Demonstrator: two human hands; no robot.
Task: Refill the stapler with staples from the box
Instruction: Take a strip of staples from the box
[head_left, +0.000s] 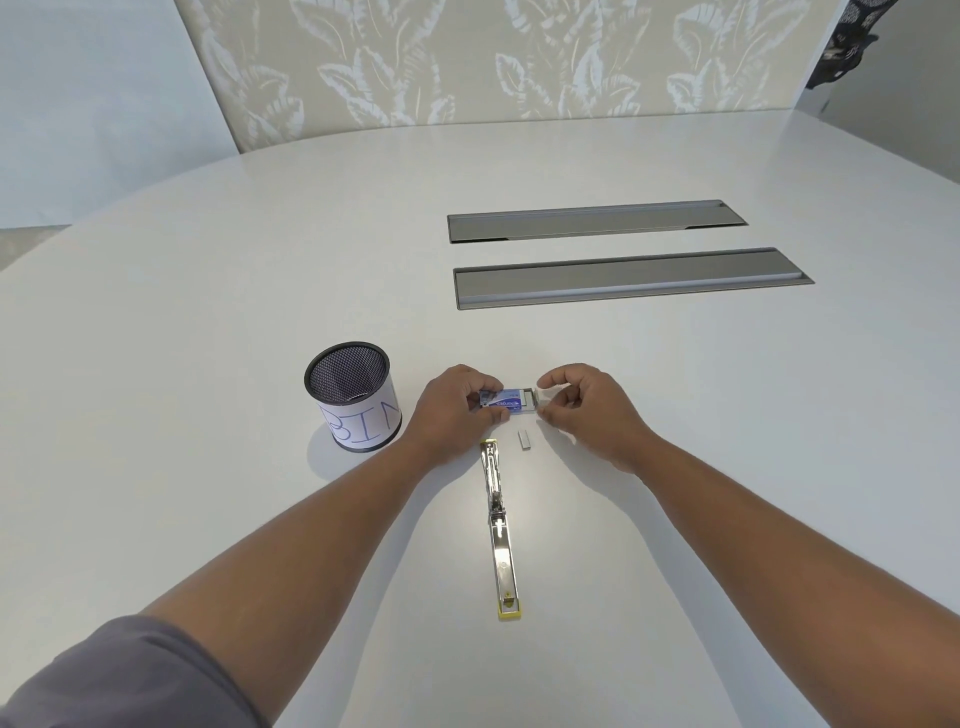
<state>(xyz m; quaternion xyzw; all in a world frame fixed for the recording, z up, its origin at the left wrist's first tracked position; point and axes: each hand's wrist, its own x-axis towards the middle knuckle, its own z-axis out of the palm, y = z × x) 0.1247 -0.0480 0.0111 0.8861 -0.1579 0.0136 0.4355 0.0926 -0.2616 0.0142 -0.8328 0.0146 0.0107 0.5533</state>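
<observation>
A small blue staple box (508, 402) sits on the white table, held at its left end by my left hand (456, 410). My right hand (587, 405) pinches the box's inner tray (531, 400), which sticks out a little at the right end. A short strip of staples (525, 439) lies loose on the table just below the box. The stapler (500, 525) lies swung fully open and flat, chrome with yellow ends, stretching from under the box toward me between my forearms.
A black mesh cup (353, 397) with a paper label reading BIN stands left of my left hand. Two grey recessed cable hatches (623, 278) lie in the table further back. A patterned panel stands beyond the far edge.
</observation>
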